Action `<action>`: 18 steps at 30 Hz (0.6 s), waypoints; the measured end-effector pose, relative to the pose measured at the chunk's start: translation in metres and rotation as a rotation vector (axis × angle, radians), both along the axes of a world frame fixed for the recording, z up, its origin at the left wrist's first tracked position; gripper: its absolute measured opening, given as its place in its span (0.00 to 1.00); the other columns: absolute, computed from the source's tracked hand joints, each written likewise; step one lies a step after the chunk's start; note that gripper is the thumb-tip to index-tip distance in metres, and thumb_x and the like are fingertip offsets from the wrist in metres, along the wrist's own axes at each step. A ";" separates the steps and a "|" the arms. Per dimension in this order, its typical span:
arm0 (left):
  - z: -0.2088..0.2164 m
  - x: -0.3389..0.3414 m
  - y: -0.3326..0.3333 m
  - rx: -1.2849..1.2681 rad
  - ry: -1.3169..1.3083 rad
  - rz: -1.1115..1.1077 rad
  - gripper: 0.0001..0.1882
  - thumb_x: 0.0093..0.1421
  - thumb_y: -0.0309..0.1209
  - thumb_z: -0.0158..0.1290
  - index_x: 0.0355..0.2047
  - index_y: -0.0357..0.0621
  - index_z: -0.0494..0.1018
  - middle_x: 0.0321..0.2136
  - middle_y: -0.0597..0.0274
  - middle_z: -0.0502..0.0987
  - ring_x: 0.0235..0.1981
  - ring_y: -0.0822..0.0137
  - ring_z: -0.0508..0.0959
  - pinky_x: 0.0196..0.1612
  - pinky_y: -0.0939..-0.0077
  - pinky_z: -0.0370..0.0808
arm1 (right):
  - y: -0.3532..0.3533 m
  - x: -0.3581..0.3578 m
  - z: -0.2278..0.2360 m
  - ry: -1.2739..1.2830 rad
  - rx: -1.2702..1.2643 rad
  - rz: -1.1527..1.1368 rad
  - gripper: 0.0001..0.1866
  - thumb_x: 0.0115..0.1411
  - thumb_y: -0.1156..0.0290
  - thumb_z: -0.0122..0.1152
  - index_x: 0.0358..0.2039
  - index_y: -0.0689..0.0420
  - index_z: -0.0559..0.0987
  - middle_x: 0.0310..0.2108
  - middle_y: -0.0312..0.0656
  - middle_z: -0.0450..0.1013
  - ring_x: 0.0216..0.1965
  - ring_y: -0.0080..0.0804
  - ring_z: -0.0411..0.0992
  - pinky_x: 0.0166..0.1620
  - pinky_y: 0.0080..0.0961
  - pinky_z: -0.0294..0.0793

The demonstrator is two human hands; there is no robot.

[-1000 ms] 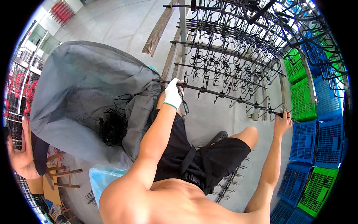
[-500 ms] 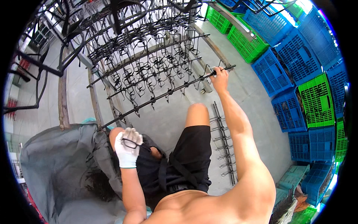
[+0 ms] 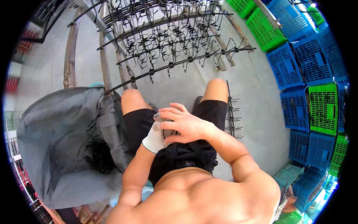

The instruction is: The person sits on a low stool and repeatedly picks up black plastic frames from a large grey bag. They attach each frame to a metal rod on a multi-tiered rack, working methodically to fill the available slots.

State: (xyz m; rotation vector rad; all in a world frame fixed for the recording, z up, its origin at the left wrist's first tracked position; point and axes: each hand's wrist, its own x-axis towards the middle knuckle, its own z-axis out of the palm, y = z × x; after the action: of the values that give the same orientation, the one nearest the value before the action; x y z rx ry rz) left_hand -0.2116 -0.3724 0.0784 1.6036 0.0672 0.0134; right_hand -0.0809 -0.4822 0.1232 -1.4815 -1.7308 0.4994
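Observation:
My two hands meet above my lap. My left hand point(image 3: 153, 137), in a white glove, is curled, and its fingers are partly covered. A dark bent wire piece point(image 3: 166, 133) shows only in part between the hands; it looks to be in the gloved hand. My bare right hand point(image 3: 188, 126) lies over the gloved fingers, its own fingers stretched and its thumb apart. Beyond my knees runs a long black rod point(image 3: 171, 64) with small wire hooks along it, untouched by either hand. A heap of black wire pieces point(image 3: 100, 156) lies on a grey cloth point(image 3: 56, 138) at my left.
Several more rods with hanging black wire frames point(image 3: 167, 30) fill a rack ahead. Another hooked rod point(image 3: 231, 112) lies on the floor by my right knee. Blue crates point(image 3: 294, 108) and green crates point(image 3: 322, 108) are stacked along the right.
My right hand has let go of the rod's right end and come back to my left hand. My left hand has moved right, over my lap. The view has shifted.

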 end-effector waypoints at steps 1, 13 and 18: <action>-0.005 -0.006 -0.003 -0.189 0.076 -0.007 0.25 0.56 0.34 0.48 0.55 0.47 0.59 0.54 0.56 0.62 0.57 0.59 0.62 0.57 0.65 0.63 | 0.003 -0.001 -0.003 0.015 0.003 0.018 0.15 0.47 0.68 0.62 0.37 0.54 0.73 0.45 0.44 0.64 0.52 0.42 0.62 0.58 0.46 0.51; 0.070 -0.095 0.052 -0.543 0.350 -0.163 0.12 0.59 0.28 0.47 0.39 0.35 0.74 0.20 0.61 0.76 0.16 0.79 0.70 0.21 0.83 0.66 | 0.023 0.015 -0.009 1.070 -0.812 0.240 0.15 0.55 0.73 0.53 0.43 0.65 0.71 0.30 0.45 0.74 0.20 0.24 0.66 0.28 0.17 0.65; 0.025 -0.101 0.099 0.117 -0.063 0.540 0.09 0.55 0.28 0.54 0.34 0.37 0.75 0.27 0.63 0.76 0.27 0.78 0.72 0.31 0.80 0.70 | 0.023 -0.024 -0.046 1.857 -0.888 0.375 0.36 0.58 0.53 0.52 0.54 0.74 0.58 0.22 0.54 0.73 0.09 0.31 0.63 0.15 0.19 0.59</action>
State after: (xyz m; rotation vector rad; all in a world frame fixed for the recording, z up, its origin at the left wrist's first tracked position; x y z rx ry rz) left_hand -0.3131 -0.2736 0.1032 1.6576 0.4558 0.4930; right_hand -0.1050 -0.4589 0.0775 -0.4403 -0.1405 2.0986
